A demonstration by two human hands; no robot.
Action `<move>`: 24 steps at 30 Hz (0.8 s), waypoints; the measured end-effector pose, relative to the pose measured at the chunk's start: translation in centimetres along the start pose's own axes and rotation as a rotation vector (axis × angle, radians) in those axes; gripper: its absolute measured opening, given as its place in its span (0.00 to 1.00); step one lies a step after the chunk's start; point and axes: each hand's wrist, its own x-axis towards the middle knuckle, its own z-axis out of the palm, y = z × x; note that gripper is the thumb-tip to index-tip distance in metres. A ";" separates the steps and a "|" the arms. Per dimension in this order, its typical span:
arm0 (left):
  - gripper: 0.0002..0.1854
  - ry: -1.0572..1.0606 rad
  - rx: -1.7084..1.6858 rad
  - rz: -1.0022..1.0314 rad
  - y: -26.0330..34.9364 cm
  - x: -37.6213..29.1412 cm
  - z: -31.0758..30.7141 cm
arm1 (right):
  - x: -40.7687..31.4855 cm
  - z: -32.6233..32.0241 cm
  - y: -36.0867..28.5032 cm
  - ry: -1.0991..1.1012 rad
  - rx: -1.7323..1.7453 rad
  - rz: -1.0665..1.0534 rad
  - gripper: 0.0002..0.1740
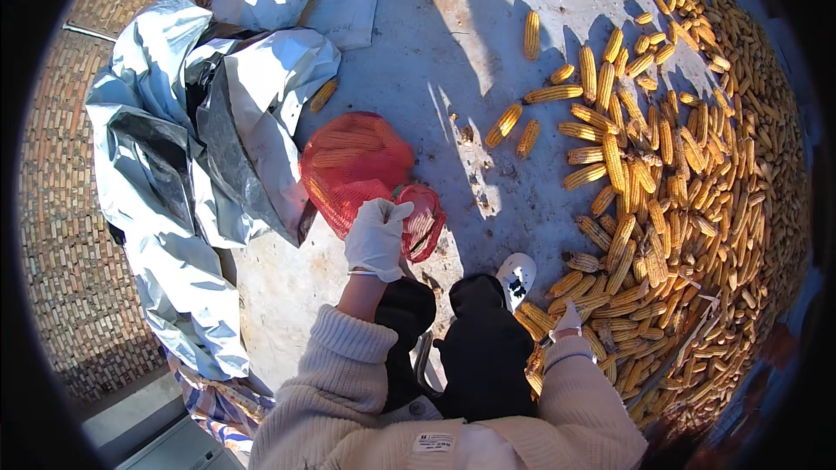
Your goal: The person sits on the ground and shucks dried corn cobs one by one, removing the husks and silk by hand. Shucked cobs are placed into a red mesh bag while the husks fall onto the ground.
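Observation:
My left hand (pixel 377 239), in a white glove, is closed on the gathered mesh edge of a red mesh sack (pixel 356 147), beside its open mouth. Corn cobs show through the mesh. My right hand (pixel 567 321), also in a pale glove, is low at the near left edge of a large heap of yellow corn cobs (pixel 692 209). Its fingers point into the cobs; whether they grip one cannot be told. Several loose cobs (pixel 503 125) lie on the concrete floor (pixel 418 26) between the sack and the heap.
Crumpled silver and black plastic sheeting (pixel 222 124) lies left of the sack, with a white woven bag (pixel 343 6) beyond it. A striped cloth (pixel 219 405) is at lower left. A brick surface (pixel 85 209) runs along the left. My white shoe (pixel 519 277) stands near the heap.

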 end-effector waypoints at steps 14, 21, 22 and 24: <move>0.19 -0.095 0.249 0.037 -5.3 -3.6 -6.5 | -32.8 9.3 -10.6 -0.798 -0.020 -0.715 0.24; 0.21 0.037 -0.072 0.306 -3.3 -12.5 -7.2 | -47.4 4.7 -8.0 -1.090 -0.340 -0.904 0.26; 0.22 -0.008 -0.139 0.277 -3.1 -13.8 -7.1 | -47.7 4.5 -7.6 -1.095 -0.457 -0.918 0.26; 0.25 -0.193 -0.288 0.252 -4.0 -15.0 -7.3 | -50.4 3.0 -4.6 -1.225 -0.565 -0.823 0.28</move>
